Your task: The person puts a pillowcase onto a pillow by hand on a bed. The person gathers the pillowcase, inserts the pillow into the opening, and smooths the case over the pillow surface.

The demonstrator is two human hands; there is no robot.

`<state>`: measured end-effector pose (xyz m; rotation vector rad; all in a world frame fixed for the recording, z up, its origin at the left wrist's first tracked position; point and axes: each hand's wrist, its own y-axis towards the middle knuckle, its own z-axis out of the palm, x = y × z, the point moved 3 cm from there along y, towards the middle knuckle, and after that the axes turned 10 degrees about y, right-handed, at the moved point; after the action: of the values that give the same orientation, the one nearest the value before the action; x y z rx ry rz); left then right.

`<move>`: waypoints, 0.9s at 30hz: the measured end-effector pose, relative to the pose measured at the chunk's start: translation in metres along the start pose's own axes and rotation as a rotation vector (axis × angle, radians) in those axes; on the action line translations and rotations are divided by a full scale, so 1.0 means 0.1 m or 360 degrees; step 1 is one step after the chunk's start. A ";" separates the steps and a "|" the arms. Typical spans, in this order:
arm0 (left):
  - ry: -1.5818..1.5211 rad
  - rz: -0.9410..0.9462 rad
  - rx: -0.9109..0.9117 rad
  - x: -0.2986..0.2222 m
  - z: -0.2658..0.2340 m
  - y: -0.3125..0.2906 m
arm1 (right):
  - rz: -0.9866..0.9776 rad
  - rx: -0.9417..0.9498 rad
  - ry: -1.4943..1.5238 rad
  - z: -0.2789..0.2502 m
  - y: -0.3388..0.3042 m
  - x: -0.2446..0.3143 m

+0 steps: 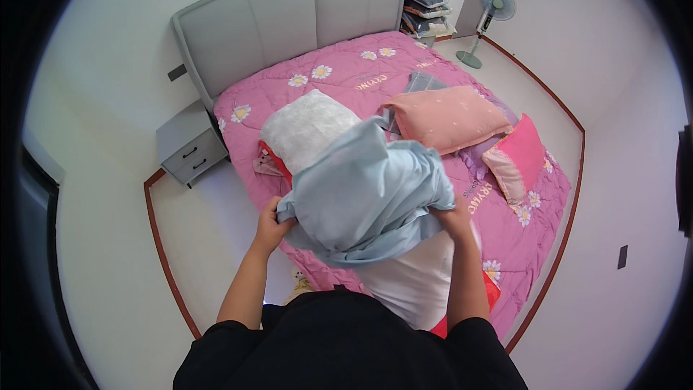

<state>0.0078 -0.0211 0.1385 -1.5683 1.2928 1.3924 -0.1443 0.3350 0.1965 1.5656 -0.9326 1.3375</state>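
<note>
A light blue pillowcase [364, 191], bunched and creased, hangs in front of me above the bed. My left hand [272, 225] grips its left edge and my right hand [455, 218] its right edge, fingers closed on the fabric. Whether anything is inside the cloth I cannot tell. Just below it lies a white pillow [411, 282], partly covered by the cloth, with red fabric at its lower right. Beyond the cloth sits a fluffy pale grey pillow [307, 130] with a red edge. To the right are a peach pillow [451, 119] and a pink pillow [518, 159].
The bed carries a pink floral quilt [354, 79] and has a grey padded headboard [281, 25]. A grey nightstand [189, 143] stands at its left. Stacked pillows [427, 11] and a standing fan [497, 6] are at the far right. A wall lies to the right.
</note>
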 end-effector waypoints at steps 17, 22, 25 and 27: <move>0.0305 0.0011 -0.0492 0.22 1.03 0.37 | 0.0399 0.0501 -0.0176 0.88 -0.32 0.08; -0.0200 0.0081 -0.0395 0.04 1.12 0.55 | 0.0613 0.0338 0.0255 1.02 -0.28 -0.09; 0.0112 0.0223 -0.0458 -0.18 1.18 0.57 | 0.0849 0.0158 0.0675 1.06 -0.17 -0.04; 0.0137 0.0293 -0.0459 -0.44 1.13 0.65 | 0.0968 0.0122 0.0829 1.10 -0.11 0.17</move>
<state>-0.0863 0.0755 0.1659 -1.7498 1.3627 1.7053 -0.0932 0.2361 0.2047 0.9167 -1.0609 2.0956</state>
